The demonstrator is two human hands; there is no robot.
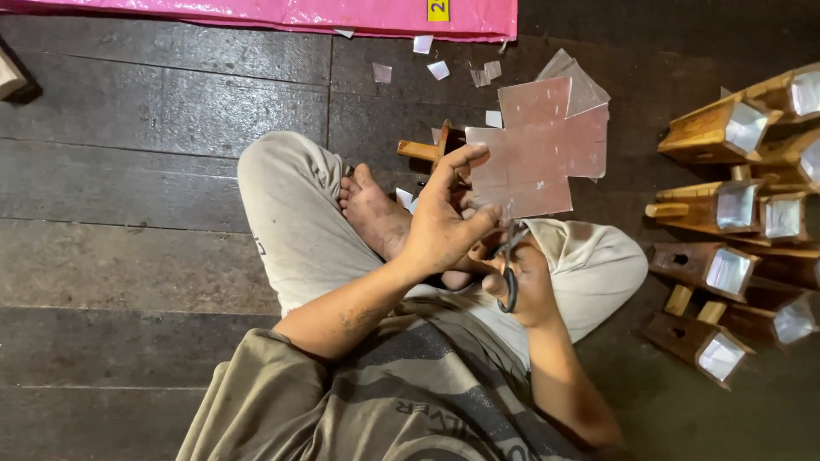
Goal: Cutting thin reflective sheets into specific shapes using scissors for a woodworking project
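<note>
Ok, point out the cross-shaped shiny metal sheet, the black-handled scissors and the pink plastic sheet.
cross-shaped shiny metal sheet point(536, 154), head view, its centre.
black-handled scissors point(509, 286), head view, handle loop.
pink plastic sheet point(282, 14), head view, its bare middle.

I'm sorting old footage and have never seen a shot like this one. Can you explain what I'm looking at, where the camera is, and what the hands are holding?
The one picture comes from a camera worn on a person's head, looking down at their own lap. They sit cross-legged on a dark plank floor, a bare foot showing. The left hand holds up a shiny, cross-shaped sheet by its lower edge. The right hand grips dark-handled scissors pointing up at that sheet. Small cut scraps lie on the floor beyond the knees. To the right lies a group of small wooden boxes with shiny ends. A pink sheet runs along the top edge.
</note>
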